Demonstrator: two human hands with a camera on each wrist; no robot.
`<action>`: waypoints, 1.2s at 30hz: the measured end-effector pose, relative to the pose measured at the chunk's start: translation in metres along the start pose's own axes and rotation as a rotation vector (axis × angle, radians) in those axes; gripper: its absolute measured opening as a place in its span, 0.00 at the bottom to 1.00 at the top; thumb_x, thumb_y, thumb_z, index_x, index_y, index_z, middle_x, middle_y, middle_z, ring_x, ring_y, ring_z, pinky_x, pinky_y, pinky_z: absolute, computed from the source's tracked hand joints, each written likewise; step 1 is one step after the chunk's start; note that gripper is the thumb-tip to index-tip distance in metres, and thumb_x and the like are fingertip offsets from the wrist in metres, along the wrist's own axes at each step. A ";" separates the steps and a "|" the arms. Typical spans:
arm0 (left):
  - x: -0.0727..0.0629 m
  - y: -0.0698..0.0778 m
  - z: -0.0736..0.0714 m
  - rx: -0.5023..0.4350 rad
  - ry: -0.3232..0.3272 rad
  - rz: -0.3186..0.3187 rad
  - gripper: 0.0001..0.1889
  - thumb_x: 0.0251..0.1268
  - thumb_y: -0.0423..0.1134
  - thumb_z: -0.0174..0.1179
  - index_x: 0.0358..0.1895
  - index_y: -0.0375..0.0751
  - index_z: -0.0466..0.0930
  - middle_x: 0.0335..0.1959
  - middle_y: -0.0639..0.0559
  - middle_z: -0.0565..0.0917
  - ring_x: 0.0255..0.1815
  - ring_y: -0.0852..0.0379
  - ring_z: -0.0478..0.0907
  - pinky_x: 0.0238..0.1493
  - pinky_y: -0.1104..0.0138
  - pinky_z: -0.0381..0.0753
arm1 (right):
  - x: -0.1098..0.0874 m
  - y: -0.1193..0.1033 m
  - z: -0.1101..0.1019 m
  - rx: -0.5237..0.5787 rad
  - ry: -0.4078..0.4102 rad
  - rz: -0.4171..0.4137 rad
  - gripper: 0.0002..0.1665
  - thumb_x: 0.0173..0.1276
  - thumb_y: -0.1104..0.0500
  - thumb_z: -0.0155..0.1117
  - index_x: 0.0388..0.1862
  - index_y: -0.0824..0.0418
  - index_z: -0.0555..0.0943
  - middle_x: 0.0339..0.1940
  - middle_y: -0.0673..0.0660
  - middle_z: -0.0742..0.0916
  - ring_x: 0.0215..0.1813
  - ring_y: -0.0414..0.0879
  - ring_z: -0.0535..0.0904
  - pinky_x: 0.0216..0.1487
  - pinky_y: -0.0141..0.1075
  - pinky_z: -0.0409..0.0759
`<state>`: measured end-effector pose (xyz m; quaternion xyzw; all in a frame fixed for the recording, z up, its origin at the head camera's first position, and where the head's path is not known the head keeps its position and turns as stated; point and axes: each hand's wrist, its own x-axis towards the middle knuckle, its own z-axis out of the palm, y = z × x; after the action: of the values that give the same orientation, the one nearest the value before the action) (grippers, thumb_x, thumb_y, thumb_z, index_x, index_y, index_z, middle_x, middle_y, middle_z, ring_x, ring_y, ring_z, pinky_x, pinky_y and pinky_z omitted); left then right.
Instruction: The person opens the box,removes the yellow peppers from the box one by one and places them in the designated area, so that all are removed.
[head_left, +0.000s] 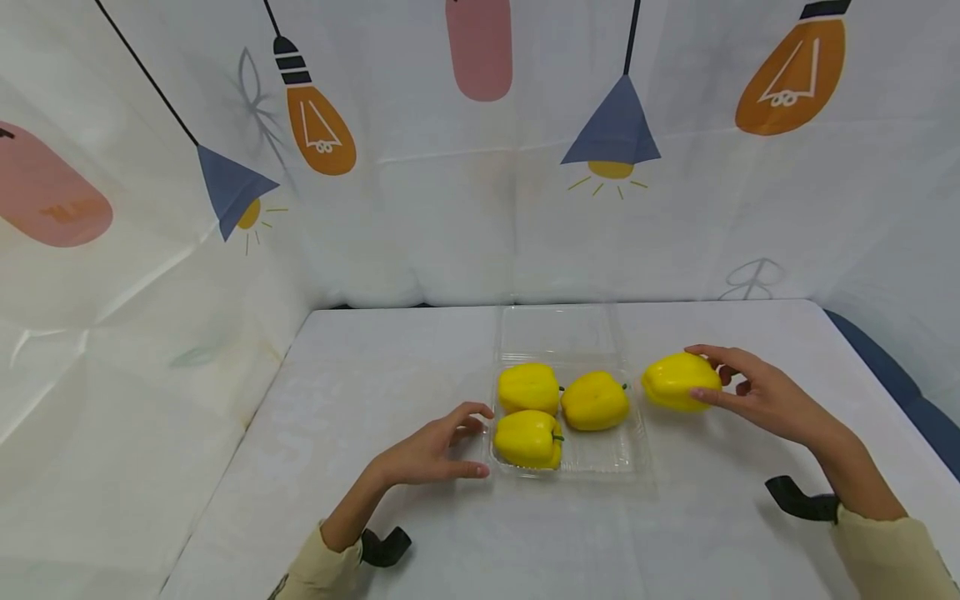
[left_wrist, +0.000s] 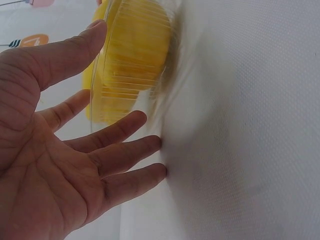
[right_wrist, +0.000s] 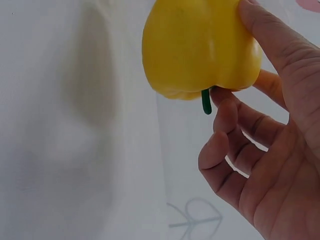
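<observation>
A yellow bell pepper [head_left: 681, 382] is pinched between the thumb and fingers of my right hand [head_left: 765, 396], to the right of a clear plastic container [head_left: 600, 454]. Its green stem [right_wrist: 206, 101] points toward my palm in the right wrist view. Inside the container lie three more yellow peppers: one at the back left [head_left: 528, 387], one at the front left [head_left: 527, 440] and one on the right [head_left: 596, 401]. My left hand [head_left: 435, 450] is at the container's left side, fingers spread and thumb apart, with nothing in its grasp. The left wrist view shows its fingertips beside the ribbed wall [left_wrist: 135, 55].
The container's clear lid [head_left: 557, 332] lies folded back toward the far table edge. A white cloth covers the table [head_left: 375, 358]. Behind it hangs a white curtain [head_left: 435, 217] printed with lamps and bulbs. A dark blue object [head_left: 877, 358] stands past the right edge.
</observation>
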<state>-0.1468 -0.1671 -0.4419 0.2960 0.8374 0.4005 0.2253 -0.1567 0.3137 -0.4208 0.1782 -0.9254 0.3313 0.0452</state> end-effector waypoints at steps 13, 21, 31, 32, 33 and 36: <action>-0.001 0.002 0.000 -0.021 -0.005 -0.016 0.36 0.62 0.50 0.69 0.69 0.53 0.59 0.68 0.49 0.71 0.67 0.53 0.69 0.67 0.54 0.68 | -0.001 0.013 0.005 -0.107 -0.074 0.065 0.37 0.67 0.50 0.70 0.70 0.61 0.69 0.51 0.57 0.78 0.44 0.50 0.67 0.33 0.34 0.69; 0.000 0.001 0.001 -0.008 -0.004 -0.020 0.37 0.62 0.50 0.69 0.70 0.51 0.59 0.68 0.48 0.71 0.67 0.53 0.69 0.66 0.54 0.68 | -0.002 0.013 0.008 -0.146 -0.086 0.077 0.38 0.67 0.46 0.68 0.71 0.60 0.69 0.52 0.61 0.78 0.44 0.53 0.69 0.35 0.40 0.71; 0.000 0.000 0.001 0.004 -0.002 -0.015 0.37 0.61 0.52 0.69 0.69 0.54 0.59 0.68 0.48 0.71 0.67 0.53 0.70 0.66 0.53 0.68 | -0.003 0.014 0.011 -0.181 -0.044 0.022 0.36 0.65 0.48 0.71 0.69 0.57 0.72 0.52 0.61 0.79 0.43 0.52 0.71 0.35 0.40 0.72; 0.000 0.000 0.001 0.003 -0.003 -0.015 0.37 0.61 0.52 0.69 0.69 0.54 0.59 0.68 0.48 0.71 0.67 0.53 0.69 0.66 0.53 0.68 | -0.003 0.013 0.011 -0.183 -0.040 0.018 0.36 0.64 0.48 0.72 0.69 0.56 0.72 0.52 0.61 0.80 0.43 0.52 0.71 0.35 0.40 0.72; 0.000 0.000 0.001 0.002 -0.002 -0.015 0.37 0.61 0.51 0.69 0.69 0.54 0.59 0.68 0.48 0.71 0.67 0.53 0.70 0.66 0.54 0.68 | -0.002 0.013 0.011 -0.181 -0.042 0.016 0.37 0.64 0.48 0.72 0.69 0.56 0.72 0.52 0.62 0.80 0.43 0.53 0.71 0.35 0.41 0.72; 0.000 0.001 0.000 -0.005 -0.002 -0.017 0.37 0.62 0.51 0.69 0.70 0.53 0.59 0.68 0.48 0.71 0.67 0.53 0.70 0.66 0.54 0.68 | -0.002 0.012 0.012 -0.183 -0.034 0.008 0.37 0.63 0.49 0.73 0.69 0.56 0.72 0.54 0.61 0.80 0.43 0.53 0.71 0.36 0.42 0.73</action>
<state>-0.1464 -0.1665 -0.4417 0.2888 0.8386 0.4005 0.2301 -0.1585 0.3155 -0.4372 0.1751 -0.9532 0.2426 0.0442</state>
